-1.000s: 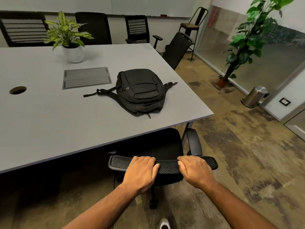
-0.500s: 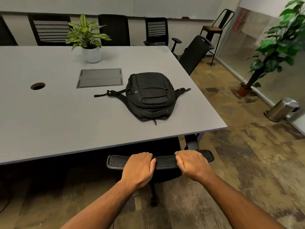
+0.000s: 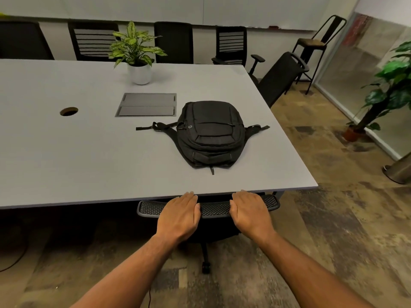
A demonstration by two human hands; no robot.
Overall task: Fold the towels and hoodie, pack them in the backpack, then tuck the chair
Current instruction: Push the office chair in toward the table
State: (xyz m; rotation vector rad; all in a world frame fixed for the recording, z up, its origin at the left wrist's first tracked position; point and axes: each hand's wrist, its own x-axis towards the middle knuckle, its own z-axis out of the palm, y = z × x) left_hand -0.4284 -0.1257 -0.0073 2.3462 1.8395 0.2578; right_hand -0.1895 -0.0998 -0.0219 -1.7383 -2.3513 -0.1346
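- Head view: my left hand [image 3: 179, 215] and right hand [image 3: 250, 213] grip the chair [image 3: 213, 208] backrest's top edge, lower centre, fingers curled over it.
- Backpack [image 3: 210, 133] lies zipped on the table [image 3: 89, 152], mid-frame.

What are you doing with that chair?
A person is pushing a black chair in under the grey table. The left hand and the right hand both rest on top of the chair's mesh back, which sits right at the table's near edge, with the seat already underneath. A black backpack lies zipped shut on the table, near a potted plant.
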